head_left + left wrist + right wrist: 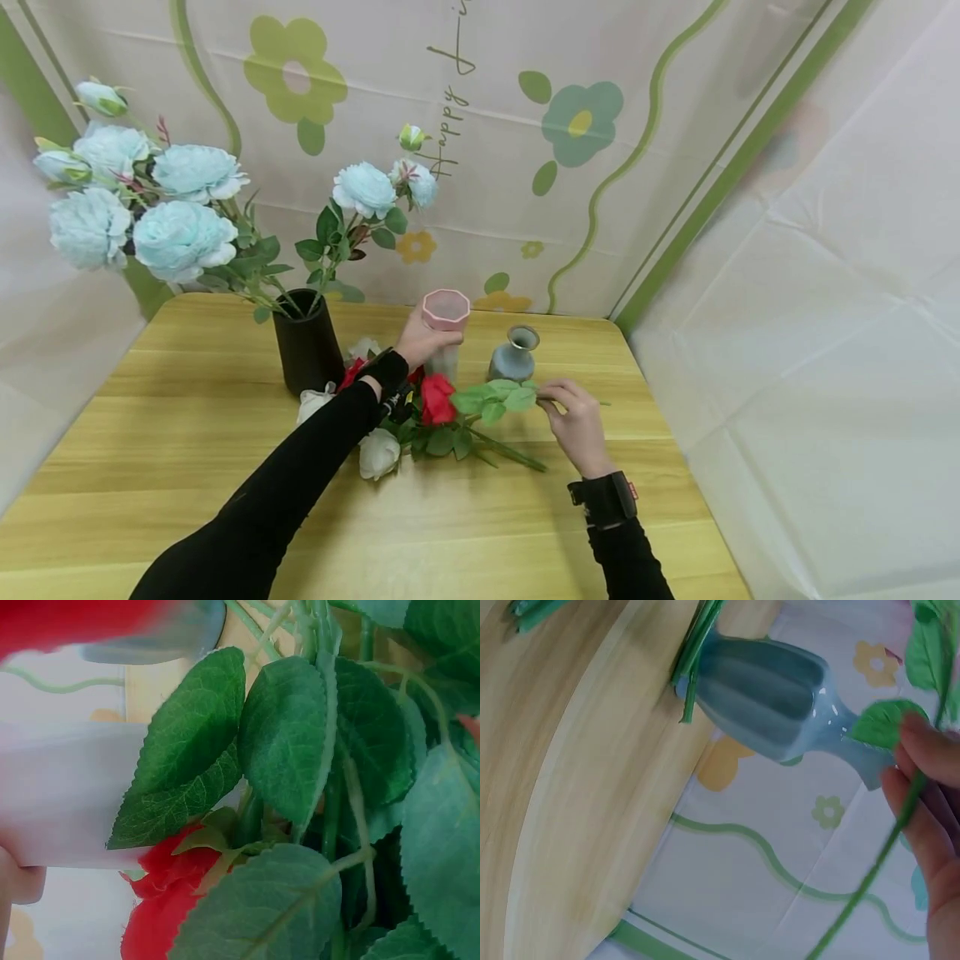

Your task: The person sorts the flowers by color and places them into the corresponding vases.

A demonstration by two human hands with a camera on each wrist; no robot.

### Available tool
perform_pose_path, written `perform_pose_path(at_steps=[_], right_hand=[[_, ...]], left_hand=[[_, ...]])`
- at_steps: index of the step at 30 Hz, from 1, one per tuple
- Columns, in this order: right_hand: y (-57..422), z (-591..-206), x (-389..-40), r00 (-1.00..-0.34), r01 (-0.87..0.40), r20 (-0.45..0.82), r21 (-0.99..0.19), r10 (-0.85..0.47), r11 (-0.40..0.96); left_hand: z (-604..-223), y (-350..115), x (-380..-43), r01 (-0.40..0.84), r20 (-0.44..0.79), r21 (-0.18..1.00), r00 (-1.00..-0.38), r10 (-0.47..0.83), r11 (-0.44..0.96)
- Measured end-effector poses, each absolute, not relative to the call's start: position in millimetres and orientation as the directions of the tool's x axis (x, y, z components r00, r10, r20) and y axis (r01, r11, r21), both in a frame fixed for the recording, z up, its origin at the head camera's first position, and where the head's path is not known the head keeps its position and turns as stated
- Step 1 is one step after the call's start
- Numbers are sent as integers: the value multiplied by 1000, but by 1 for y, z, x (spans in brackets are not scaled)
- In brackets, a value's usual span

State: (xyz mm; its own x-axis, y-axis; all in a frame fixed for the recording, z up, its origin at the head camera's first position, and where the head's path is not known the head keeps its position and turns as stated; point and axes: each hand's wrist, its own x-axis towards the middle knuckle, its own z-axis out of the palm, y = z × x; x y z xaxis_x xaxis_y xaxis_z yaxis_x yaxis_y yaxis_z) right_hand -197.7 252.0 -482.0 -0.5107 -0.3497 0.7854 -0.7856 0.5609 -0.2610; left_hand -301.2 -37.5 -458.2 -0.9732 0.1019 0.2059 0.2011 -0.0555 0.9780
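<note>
Pinching a slim green artificial stem with light-green toothed leaves (493, 398), the right hand (576, 421) has its thumb and fingertips closed on it, as we see from the head and right wrist. From that grip the leaves reach out leftward, and a thin tail of stem shows on the hand's other side. Beside the leaf tips we see a bright red fabric rose (437, 400); whether it belongs to the held stem, we cannot tell.

The left hand (422, 342) curls round an upright vase with a pink octagonal rim and a pale, frosted-looking body (447, 323), thumb across its front just below the rim. The left wrist view gives us only a sliver of the fingers against the pale wall.

Between the two hands, just beyond the right one, we find a blue-grey glazed vase with a fluted body and flared rim (513, 363), standing upright. Below the left hand and partly under its wrist lie red blooms and white fabric roses (378, 454) with dark leaves, their thick green stems (513, 454) pointing toward the right hand's near side.

Farther out, left of the left hand, we see a tall black vase (307, 346) holding pale-blue peony-like flowers (183, 240). A yellowish wood-grain table (465, 542) lies beneath both hands.
</note>
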Motion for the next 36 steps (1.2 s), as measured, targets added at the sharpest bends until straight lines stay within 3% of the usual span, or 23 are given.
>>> perform_pose_path(at_steps=[3, 5, 9, 11, 15, 21, 26, 31, 36], right_hand=[[262, -495, -209, -458, -770, 840, -211, -291, 602], [278, -525, -228, -435, -754, 862, -191, -260, 629], [303, -581, -258, -489, -708, 852, -263, -186, 655], [303, -586, -260, -531, -706, 838, -355, -126, 613], [285, -563, -249, -586, -732, 810, -523, -14, 437], [222, -449, -184, -762, -601, 621, -783, 181, 157], [196, -404, -164, -823, -508, 522, -853, 225, 120], [193, -409, -174, -799, -579, 561, -815, 215, -24], [230, -505, -241, -755, -653, 636, -752, 158, -88]], left_hand=[[-459, -37, -303, 193, 197, 980, -976, 94, -55], [-459, -37, -303, 189, 194, 980, -977, 90, -63], [-461, -37, -303, 198, 207, 975, -974, 89, -96], [-461, -36, -304, 198, 208, 974, -974, 90, -108], [-461, -36, -302, 188, 195, 979, -977, 89, -76], [-461, -37, -301, 189, 191, 982, -977, 92, -30], [-462, -37, -303, 200, 203, 979, -975, 93, -43], [-460, -35, -303, 180, 183, 983, -978, 97, -37], [-460, -35, -303, 189, 197, 979, -973, 118, -75]])
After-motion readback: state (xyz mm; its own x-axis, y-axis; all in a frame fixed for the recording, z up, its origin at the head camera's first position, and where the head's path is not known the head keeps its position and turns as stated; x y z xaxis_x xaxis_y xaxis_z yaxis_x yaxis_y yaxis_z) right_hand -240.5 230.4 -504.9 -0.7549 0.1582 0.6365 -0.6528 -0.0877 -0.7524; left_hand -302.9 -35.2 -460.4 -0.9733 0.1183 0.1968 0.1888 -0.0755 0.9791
